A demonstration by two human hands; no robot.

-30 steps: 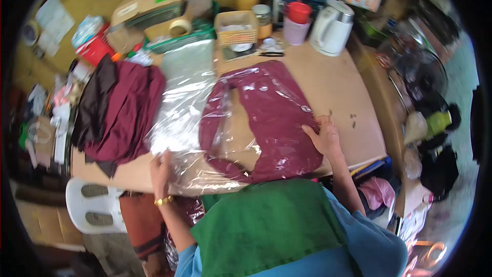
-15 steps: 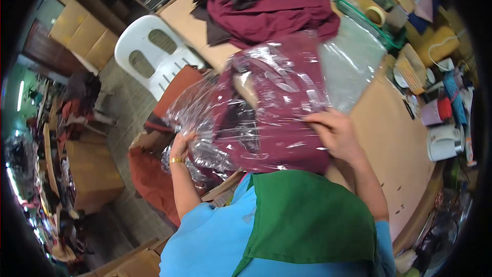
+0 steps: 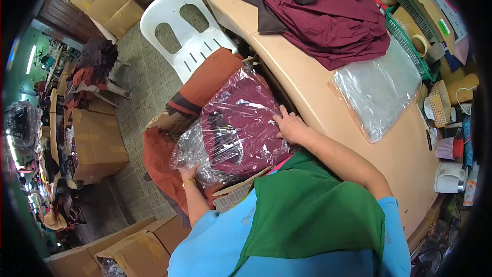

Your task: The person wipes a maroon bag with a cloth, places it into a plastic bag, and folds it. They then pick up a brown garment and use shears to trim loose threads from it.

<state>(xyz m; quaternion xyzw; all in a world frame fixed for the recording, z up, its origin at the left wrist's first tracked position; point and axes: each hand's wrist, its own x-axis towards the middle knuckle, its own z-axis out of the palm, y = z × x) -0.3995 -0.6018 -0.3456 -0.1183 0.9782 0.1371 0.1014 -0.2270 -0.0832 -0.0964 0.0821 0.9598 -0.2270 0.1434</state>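
Note:
A folded maroon garment point(image 3: 251, 118) in a clear plastic bag point(image 3: 192, 146) lies tilted over an open cardboard box beside the table. My left hand point(image 3: 189, 172) is closed on the loose, crumpled end of the bag, at its lower left. On the bag's right edge rests my right hand point(image 3: 292, 127), its fingers stretched out and apart against the plastic. Rust-coloured cloth point(image 3: 207, 79) hangs over the box's sides around the bagged garment. Much of the box is hidden underneath.
On the table point(image 3: 333, 118) lie a pile of maroon and dark cloth point(image 3: 333, 20) and a stack of clear bags point(image 3: 379, 87). A green basket point(image 3: 410, 46) stands at the back right. A white plastic chair point(image 3: 187, 31) is beyond the box. Cartons point(image 3: 100, 143) stand at left.
The bagged garment has moved from over the table down and left onto the box. My right hand's pinch on its edge has loosened into spread fingers. The view has shifted.

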